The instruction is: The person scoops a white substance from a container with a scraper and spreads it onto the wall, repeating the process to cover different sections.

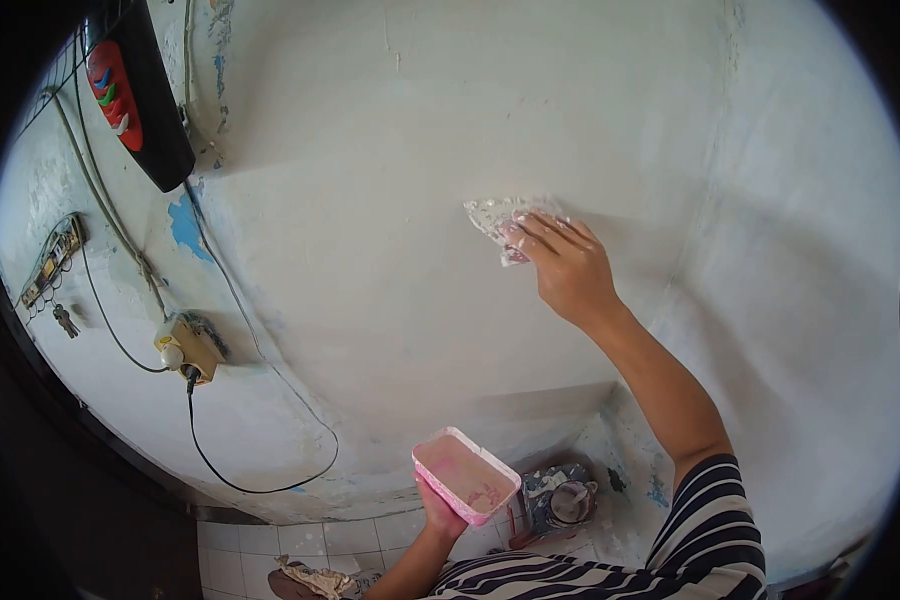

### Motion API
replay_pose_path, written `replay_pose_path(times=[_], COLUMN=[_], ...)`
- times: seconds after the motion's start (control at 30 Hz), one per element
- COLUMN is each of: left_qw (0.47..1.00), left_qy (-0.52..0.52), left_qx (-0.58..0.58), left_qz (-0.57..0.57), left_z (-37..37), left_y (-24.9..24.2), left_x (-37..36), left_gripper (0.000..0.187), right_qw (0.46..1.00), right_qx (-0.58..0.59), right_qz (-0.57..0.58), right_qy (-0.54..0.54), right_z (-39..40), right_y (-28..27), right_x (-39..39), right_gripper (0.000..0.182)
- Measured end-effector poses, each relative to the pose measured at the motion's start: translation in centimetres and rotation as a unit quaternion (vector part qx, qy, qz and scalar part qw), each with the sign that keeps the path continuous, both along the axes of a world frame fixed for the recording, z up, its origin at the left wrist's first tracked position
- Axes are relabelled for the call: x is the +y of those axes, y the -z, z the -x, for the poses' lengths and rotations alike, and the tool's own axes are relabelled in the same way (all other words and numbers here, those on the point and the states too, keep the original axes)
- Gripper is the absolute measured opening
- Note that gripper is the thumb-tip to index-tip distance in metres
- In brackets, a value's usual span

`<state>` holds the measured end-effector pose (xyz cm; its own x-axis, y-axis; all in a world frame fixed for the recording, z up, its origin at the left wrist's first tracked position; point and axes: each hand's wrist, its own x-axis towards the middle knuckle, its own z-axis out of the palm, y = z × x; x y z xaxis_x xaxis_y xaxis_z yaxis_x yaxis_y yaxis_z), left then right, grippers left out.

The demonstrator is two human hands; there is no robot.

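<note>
My right hand (570, 270) is raised to the wall (370, 200), its fingers closed over a flat piece caked in white paste (490, 215). Whether that piece is a rag or a stiff spreader cannot be made out; it lies against the wall surface. White smears show on my fingers. Lower down, my left hand (440, 512) grips a pink rectangular plastic tub (460, 470) from below and the side. The tub is tilted toward me, with a thin coating and some pinkish-white lumps inside, and its rim is smeared white.
A paint-splashed bucket (560, 500) stands on the tiled floor (350, 538) by the wall corner. At left hang a black and red device (140, 95), a socket box (185, 350) with a looping black cable (270, 490), and a key rack (55, 262). A stained cloth (320, 578) is at the bottom.
</note>
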<state>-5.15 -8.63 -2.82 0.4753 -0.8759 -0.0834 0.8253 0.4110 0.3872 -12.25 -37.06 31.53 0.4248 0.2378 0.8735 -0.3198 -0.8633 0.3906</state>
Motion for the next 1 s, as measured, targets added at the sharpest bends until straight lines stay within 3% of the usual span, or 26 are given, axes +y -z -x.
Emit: replay_pose_path(times=[0.07, 0.2, 0.27, 0.37, 0.47, 0.57, 0.6, 0.67, 0.73, 0.8, 0.87, 0.93, 1.0], left_qw=[1.0, 1.0, 1.0, 1.0, 1.0, 1.0, 1.0, 1.0, 1.0, 1.0, 1.0, 1.0, 1.0], left_qy=[-0.003, 0.005, 0.007, 0.005, -0.004, 0.004, -0.009, -0.025, -0.011, -0.007, -0.002, -0.01, -0.013], left_qx=[-0.002, 0.002, 0.003, 0.006, 0.006, 0.019, 0.009, -0.001, 0.019, 0.019, 0.017, 0.012, 0.01], left_qz=[-0.015, -0.018, -0.016, -0.001, 0.002, 0.001, 0.006, 0.017, -0.014, -0.008, -0.003, -0.005, -0.006], left_z=[-0.3, -0.2, -0.3, -0.2, -0.3, -0.8, -1.0, -1.2, -1.2, -1.5, -1.7, -1.6, -1.9], left_y=[0.1, 0.1, 0.1, 0.4, -0.1, -0.5, -0.4, -0.7, -1.4, -1.2, -1.2, -1.5, -0.9], left_x=[-0.2, -0.3, -0.5, -0.5, -0.6, -0.4, -0.4, -0.3, 0.2, 0.2, 0.3, 0.3, 0.4], left_gripper=[0.093, 0.092, 0.091, 0.092, 0.092, 0.093, 0.092, 0.091, 0.09, 0.09, 0.09, 0.091, 0.092], right_qw=[0.99, 0.978, 0.973, 0.983, 0.994, 0.997, 0.991, 0.988, 0.976, 0.97, 0.971, 0.968, 0.985], right_qx=[-0.019, -0.168, -0.19, -0.18, -0.098, -0.021, -0.026, -0.028, -0.131, -0.202, -0.193, -0.182, -0.122], right_qz=[-0.114, -0.104, -0.105, -0.013, 0.055, -0.005, -0.044, -0.129, -0.119, -0.033, 0.034, 0.1, 0.115], right_qy=[-0.077, -0.067, -0.073, -0.024, 0.011, -0.078, -0.121, -0.083, -0.124, -0.134, -0.137, -0.139, -0.04], right_z=[1.3, 2.0, 0.6, -2.4, -5.1, -4.4, -3.9, -2.1, -1.2, -1.9, -3.9, -5.4, -7.5], right_y=[-2.0, -12.2, -14.3, -12.2, -3.8, -0.3, -1.3, -6.1, -12.8, -18.9, -22.3, -22.5, -19.2], right_x=[1.2, -0.3, -1.6, -2.4, 1.9, 6.5, 7.2, 6.8, 6.0, 4.9, 3.2, 2.8, 3.0], right_gripper=[0.034, 0.034, 0.035, 0.03, 0.028, 0.027, 0.031, 0.031, 0.033, 0.033, 0.032, 0.032, 0.029])
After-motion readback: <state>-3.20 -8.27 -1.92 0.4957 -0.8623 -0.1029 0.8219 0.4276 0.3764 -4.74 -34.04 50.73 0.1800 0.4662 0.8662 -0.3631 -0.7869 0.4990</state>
